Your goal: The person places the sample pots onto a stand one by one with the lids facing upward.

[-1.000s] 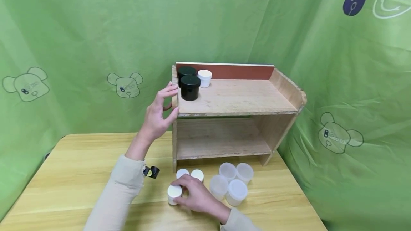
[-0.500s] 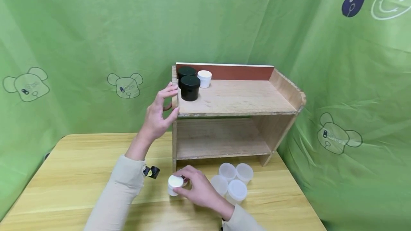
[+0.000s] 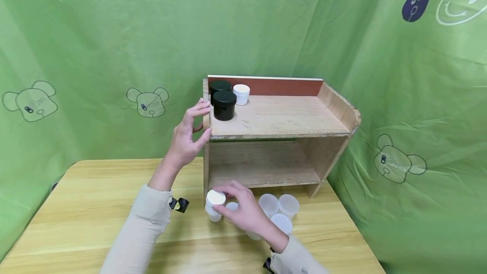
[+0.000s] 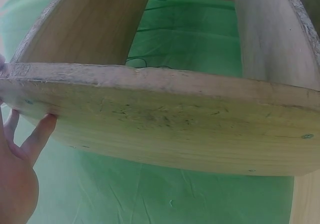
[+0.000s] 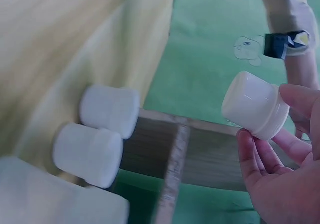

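My right hand (image 3: 245, 209) pinches a small white lidded jar (image 3: 215, 197) between thumb and fingers, raised off the table in front of the shelf. In the right wrist view the held jar (image 5: 254, 104) is tilted, and two more white jars (image 5: 110, 109) stand apart from it on the table. My left hand (image 3: 185, 139) holds the left side panel of a two-tier wooden shelf (image 3: 285, 115), with fingers at its upper edge and thumb near the front. In the left wrist view, fingertips (image 4: 46, 124) touch the panel's outer face.
Two black jars (image 3: 224, 105) and a white jar (image 3: 241, 94) stand at the left of the shelf's top board. Several translucent tubs (image 3: 289, 204) sit on the table (image 3: 95, 210) right of my right hand, partly hidden by it. Green cloth (image 3: 95, 45) hangs behind.
My right hand has lifted the white jar off the table and moved it up toward the shelf, passing over the other white jars. My left hand has stayed on the side panel.
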Action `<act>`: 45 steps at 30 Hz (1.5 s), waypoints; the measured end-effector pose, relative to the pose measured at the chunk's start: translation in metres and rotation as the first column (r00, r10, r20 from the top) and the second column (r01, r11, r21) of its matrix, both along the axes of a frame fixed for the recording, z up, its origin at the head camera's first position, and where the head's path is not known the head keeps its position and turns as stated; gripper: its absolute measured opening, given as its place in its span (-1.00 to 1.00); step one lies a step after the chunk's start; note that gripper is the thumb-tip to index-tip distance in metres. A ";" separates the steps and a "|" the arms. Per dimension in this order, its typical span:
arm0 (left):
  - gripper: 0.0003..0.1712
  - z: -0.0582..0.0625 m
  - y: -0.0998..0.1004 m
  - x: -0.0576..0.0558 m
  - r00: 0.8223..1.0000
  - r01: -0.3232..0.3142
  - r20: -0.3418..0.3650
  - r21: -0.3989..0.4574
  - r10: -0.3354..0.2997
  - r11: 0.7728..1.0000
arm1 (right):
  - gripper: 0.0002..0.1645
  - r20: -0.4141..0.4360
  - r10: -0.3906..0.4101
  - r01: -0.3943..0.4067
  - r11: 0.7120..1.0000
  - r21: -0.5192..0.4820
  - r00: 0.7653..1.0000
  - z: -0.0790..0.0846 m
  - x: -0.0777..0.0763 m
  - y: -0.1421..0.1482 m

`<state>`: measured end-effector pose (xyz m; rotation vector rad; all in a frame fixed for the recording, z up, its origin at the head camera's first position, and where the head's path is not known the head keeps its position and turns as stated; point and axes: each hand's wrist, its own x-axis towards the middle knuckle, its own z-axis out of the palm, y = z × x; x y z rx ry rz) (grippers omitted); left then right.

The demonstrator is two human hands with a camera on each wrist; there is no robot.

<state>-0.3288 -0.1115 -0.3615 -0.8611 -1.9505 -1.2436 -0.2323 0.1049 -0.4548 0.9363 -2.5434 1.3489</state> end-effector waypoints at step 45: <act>-0.38 0.001 -0.001 0.001 1.000 0.001 0.019 -0.004 -0.001 1.000 | -0.47 -0.173 -0.080 0.008 0.924 -0.383 0.982 0.158 -0.032 0.036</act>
